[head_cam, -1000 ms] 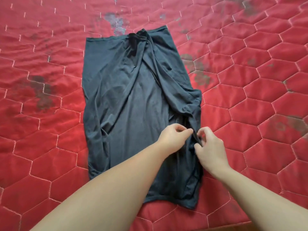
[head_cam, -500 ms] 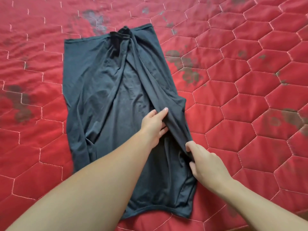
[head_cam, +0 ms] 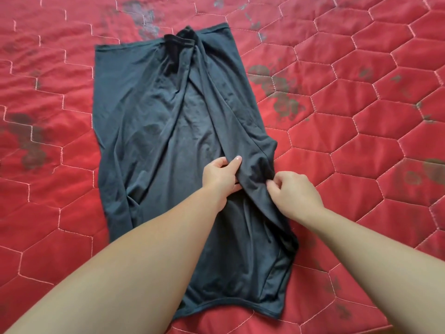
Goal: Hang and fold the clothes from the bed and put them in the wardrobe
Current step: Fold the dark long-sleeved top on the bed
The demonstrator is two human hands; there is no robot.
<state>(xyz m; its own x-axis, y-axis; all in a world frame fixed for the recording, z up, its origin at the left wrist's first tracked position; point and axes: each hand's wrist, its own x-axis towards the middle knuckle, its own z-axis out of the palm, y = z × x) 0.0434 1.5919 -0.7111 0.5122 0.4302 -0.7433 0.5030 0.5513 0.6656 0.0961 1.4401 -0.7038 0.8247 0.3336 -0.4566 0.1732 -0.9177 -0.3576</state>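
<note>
while both hands work the same stretch of cloth, the left hand (head_cam: 222, 175) sits on the middle of the dark grey t-shirt (head_cam: 154, 131), its thumb and fingers curled round the inner edge of the folded-over right panel, with part of the hand tucked under that edge. just to the right of it, the right hand (head_cam: 292, 192) pinches the bunched outer side of the same panel between thumb and bent fingers. the two hands are close but not touching, a ridge of gathered fabric standing between them.

the t-shirt lies lengthwise on the red quilted bedspread (head_cam: 361, 153), collar (head_cam: 179, 41) at its far end and hem (head_cam: 231, 301) at the near end by the person's forearms. both its sides are turned inward toward the centre line: the left side lies fairly flat, while the right one is creased and rucked where the hands hold it. the bedspread around the t-shirt shows dark worn patches on both sides. no wardrobe or hanger is in view.

the step in hand looks like the folding stage, specifically tidying the lengthwise fold on the t-shirt's right side. the next move likely calls for drawing that panel taut and laying it flat and straight along the t-shirt's length, so the edges run parallel. after that the long strip could be folded across, hem toward collar. the thin, slippery-looking fabric may bunch again if released unevenly.
</note>
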